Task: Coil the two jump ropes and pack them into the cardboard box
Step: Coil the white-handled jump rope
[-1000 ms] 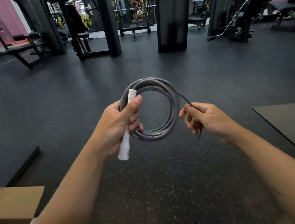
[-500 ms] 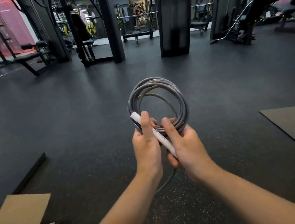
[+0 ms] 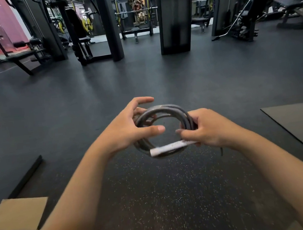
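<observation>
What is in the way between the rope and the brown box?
Nothing on the floor blocks it. The coiled jump rope is held up in the right hand, and the cardboard box sits open at lower left. Only the person's own left forearm stretches across that path; the left hand hovers beside the coil.
</observation>
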{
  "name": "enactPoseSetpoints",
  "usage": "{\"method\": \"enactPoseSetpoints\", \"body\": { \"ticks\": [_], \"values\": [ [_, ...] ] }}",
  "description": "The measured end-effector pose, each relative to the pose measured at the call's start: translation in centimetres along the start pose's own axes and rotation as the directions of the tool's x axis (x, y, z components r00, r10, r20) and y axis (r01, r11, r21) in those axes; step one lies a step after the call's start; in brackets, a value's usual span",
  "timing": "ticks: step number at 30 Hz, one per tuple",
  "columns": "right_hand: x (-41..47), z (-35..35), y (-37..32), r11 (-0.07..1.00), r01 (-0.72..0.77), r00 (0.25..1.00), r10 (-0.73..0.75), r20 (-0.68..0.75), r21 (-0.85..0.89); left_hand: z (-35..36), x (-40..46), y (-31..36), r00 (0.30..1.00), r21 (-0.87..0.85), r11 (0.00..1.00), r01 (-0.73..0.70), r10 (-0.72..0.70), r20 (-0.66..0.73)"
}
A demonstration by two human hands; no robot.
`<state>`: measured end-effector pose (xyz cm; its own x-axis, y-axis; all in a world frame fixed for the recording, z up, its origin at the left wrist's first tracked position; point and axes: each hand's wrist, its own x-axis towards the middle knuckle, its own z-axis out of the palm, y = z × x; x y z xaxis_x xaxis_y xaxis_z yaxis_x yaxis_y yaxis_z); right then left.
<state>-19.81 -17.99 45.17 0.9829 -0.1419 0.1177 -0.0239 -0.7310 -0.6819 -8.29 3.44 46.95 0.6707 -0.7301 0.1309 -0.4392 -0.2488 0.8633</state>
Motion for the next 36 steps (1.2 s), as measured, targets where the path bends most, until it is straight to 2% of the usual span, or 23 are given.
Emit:
{"method": "enactPoseSetpoints", "body": {
  "ticks": [3, 6, 13, 16, 18, 20, 22, 23, 25, 27, 29, 32, 34, 36],
  "values": [
    [-0.1, 0.4, -0.1, 0.982, 0.05, 0.997, -0.038, 0.068, -0.181, 0.6, -0.1, 1.8, 0.989, 0.251, 0.966, -0.064, 0.027, 0.146],
    [-0.2, 0.3, -0.5, 0.973, 0.067, 0.995, -0.05, 0.081, -0.221, 2.7, -0.1, 2.3, 0.977, 0.432, 0.898, -0.087, -0.008, 0.214],
    [-0.1, 0.0, -0.2, 0.994, 0.04, 0.994, -0.029, 0.109, -0.102, 4.6, 0.3, 0.6, 0.981, 0.395, 0.918, -0.026, -0.053, 0.187],
    [-0.1, -0.1, -0.2, 0.995, 0.031, 0.995, -0.021, 0.095, -0.099, 4.6, 0.3, -0.3, 0.984, 0.325, 0.945, -0.044, -0.016, 0.18],
    [-0.2, -0.3, -0.5, 0.999, 0.027, 0.995, -0.025, 0.097, -0.021, 4.3, 0.3, -0.8, 0.984, 0.275, 0.96, -0.063, 0.014, 0.177],
    [-0.1, -0.6, -0.7, 0.983, 0.002, 0.997, -0.016, 0.08, 0.182, 3.8, 0.3, -1.2, 0.986, 0.137, 0.989, -0.058, 0.035, 0.163],
    [0.1, -1.3, -0.3, 0.917, -0.038, 0.999, 0.023, 0.042, 0.397, 3.1, 0.2, -1.3, 0.992, -0.087, 0.996, -0.007, 0.018, 0.125],
    [0.3, -1.7, 0.2, 0.892, -0.056, 0.998, 0.054, 0.017, 0.449, 2.9, 0.1, -1.3, 0.997, -0.171, 0.985, 0.013, 0.001, 0.079],
    [0.6, -2.1, 1.2, 0.896, -0.072, 0.995, 0.093, -0.028, 0.438, 3.0, 0.0, -1.5, 0.998, -0.331, 0.943, 0.04, -0.057, -0.041],
    [0.6, -1.6, 1.6, 0.893, -0.087, 0.992, 0.116, -0.04, 0.442, 3.8, 0.1, -1.6, 0.984, -0.528, 0.849, 0.017, -0.108, -0.142],
    [0.2, -0.3, 1.1, 0.863, -0.082, 0.994, 0.104, -0.016, 0.499, 5.2, 0.2, -1.3, 0.952, -0.656, 0.754, -0.01, -0.193, -0.236],
    [-0.3, 2.5, 0.2, 0.846, 0.012, 0.996, 0.035, -0.078, 0.532, 7.1, 0.5, -0.9, 0.872, -0.754, 0.657, -0.017, -0.359, -0.332],
    [-0.2, 3.6, 0.0, 0.809, 0.045, 0.989, 0.045, -0.138, 0.587, 7.5, 0.4, -0.9, 0.851, -0.751, 0.66, -0.02, -0.382, -0.36],
    [-0.1, 3.6, -0.2, 0.775, 0.049, 0.989, 0.049, -0.137, 0.63, 7.3, 0.2, -0.9, 0.854, -0.716, 0.698, -0.004, -0.37, -0.365]
  ]
}}
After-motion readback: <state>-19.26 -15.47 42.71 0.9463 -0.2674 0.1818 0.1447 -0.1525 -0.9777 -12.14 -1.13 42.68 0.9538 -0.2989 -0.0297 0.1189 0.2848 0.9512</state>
